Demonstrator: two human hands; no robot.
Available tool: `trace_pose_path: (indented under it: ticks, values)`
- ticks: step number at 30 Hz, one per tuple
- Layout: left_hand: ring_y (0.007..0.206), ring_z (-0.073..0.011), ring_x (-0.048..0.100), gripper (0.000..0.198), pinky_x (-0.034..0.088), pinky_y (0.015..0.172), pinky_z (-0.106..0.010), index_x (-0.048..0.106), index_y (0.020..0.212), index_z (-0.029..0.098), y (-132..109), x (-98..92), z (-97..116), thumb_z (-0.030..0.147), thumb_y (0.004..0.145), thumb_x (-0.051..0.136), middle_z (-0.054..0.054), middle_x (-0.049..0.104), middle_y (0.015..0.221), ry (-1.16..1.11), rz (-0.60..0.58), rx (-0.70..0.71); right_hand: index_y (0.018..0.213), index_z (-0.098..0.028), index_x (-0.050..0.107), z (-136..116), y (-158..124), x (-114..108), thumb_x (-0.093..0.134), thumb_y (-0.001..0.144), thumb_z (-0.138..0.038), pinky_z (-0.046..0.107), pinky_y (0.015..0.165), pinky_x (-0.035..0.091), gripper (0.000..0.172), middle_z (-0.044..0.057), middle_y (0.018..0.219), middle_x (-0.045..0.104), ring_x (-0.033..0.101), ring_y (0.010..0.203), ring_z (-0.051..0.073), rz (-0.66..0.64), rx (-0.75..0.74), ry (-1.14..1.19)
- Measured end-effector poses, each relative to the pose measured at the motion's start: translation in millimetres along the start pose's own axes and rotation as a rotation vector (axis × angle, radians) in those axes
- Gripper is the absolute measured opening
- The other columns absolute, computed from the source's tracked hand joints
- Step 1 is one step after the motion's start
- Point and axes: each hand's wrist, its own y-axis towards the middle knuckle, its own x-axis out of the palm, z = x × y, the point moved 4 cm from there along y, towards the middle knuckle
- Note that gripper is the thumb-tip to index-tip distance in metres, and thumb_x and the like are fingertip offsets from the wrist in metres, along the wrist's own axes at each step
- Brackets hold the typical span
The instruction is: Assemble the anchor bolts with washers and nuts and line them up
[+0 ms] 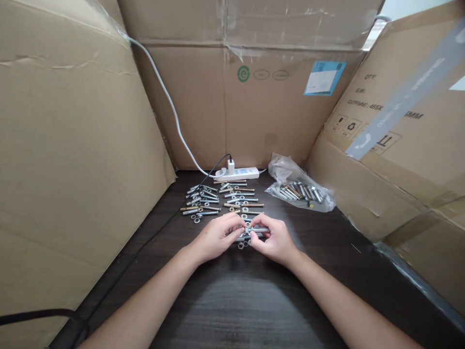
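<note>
Between my two hands, a silver expansion bolt lies crosswise just above the table. My right hand has it pinched between thumb and fingers. The fingertips of my left hand are closed at its left end, against a hex nut; they partly hide that end. Beneath the hands lie more metal parts, largely covered by the fingers. A loose nut rests on the table just below them, with a washer beside it.
Rows of bolts, sleeves, nuts and washers lie beyond my hands. A clear plastic bag of bolts sits at right. A white power strip with a black cable stands behind. Cardboard boxes wall in the dark table.
</note>
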Motion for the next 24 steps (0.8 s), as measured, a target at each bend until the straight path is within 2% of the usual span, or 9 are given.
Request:
trace_pose_path:
  ticks: [6,10,15,24]
  values:
    - [0.074,-0.0115,0.05,0.013,0.04,0.067,-0.021,0.058,0.096,0.021,-1.2,0.2,0.0,0.025,0.092,0.047,0.001,0.053,0.083,0.004,0.022,-0.032,0.08,-0.017,0.059,1.0,0.1,0.3,0.058,0.069,-0.02,0.017,0.046,0.04,0.011,-0.003,0.061,0.056,0.048,0.048,0.008,0.006,0.013,0.014]
    - [0.077,-0.0112,0.051,0.017,0.041,0.07,-0.021,0.058,0.103,0.022,-2.8,-2.2,6.0,0.022,0.092,0.046,0.0,0.05,0.089,0.014,0.053,0.018,0.081,-0.017,0.059,1.4,0.2,-0.1,0.058,0.069,-0.019,0.017,0.045,0.039,0.012,-0.003,0.062,0.057,0.047,0.047,0.008,0.017,0.023,0.019]
    - [0.077,-0.0111,0.052,0.019,0.041,0.07,-0.022,0.06,0.102,0.023,-3.2,-2.7,8.3,0.018,0.091,0.045,-0.001,0.051,0.091,0.046,0.039,0.044,0.08,-0.017,0.059,1.8,-0.3,-0.1,0.058,0.069,-0.019,0.017,0.045,0.039,0.011,-0.003,0.06,0.056,0.047,0.047,0.008,0.021,0.01,0.011]
    - [0.079,-0.0119,0.054,0.015,0.041,0.071,-0.021,0.059,0.097,0.021,-0.7,1.1,3.3,0.023,0.093,0.044,0.001,0.059,0.087,0.02,-0.014,0.008,0.08,-0.017,0.059,2.4,-0.4,0.2,0.058,0.069,-0.019,0.017,0.046,0.04,0.012,-0.002,0.062,0.057,0.049,0.049,0.008,0.01,0.005,0.0]
